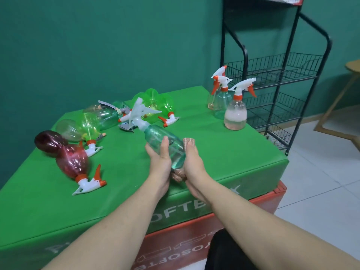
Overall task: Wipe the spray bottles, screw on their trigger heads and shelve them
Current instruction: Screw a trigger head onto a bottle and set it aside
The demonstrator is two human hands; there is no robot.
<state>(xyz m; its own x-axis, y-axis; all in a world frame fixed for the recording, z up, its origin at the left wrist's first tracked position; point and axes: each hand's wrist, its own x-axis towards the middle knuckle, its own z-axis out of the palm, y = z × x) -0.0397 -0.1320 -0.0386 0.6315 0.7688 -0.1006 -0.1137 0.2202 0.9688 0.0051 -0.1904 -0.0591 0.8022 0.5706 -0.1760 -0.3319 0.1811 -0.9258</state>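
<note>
**Both hands on a teal bottle above a green block**

Forearms enter from six o'clock, and between them at the bottom edge sits a dark shape, cut off and impossible to identify. At centre, the left hand point(158, 164) curls its fingers and thumb round the teal spray bottle point(165, 145), held tilted with its pale trigger head point(140, 112) pointing toward eleven o'clock. The right hand point(192, 162) presses a brownish cloth point(188, 142) against the bottle's other side; most of the cloth is hidden behind palm and bottle, showing only above the fingertips and below the base. The trigger head is blurred, so whether it is screwed tight cannot be told.

The green padded block point(224, 152) fills the middle, its white lettering partly covered by the arms, and it rests on a red block point(194, 236). A teal-green wall rises behind. At two o'clock stands a black wire rack point(282, 75), its top cut off. A wooden stool point(342, 98) is clipped at three o'clock on a pale tiled floor.

Three upright bottles point(234, 114) stand at one o'clock, overlapping. Green and clear bottles point(148, 106) lie heaped at eleven o'clock, hard to count. Two dark red bottles point(72, 162) lie at nine o'clock.
</note>
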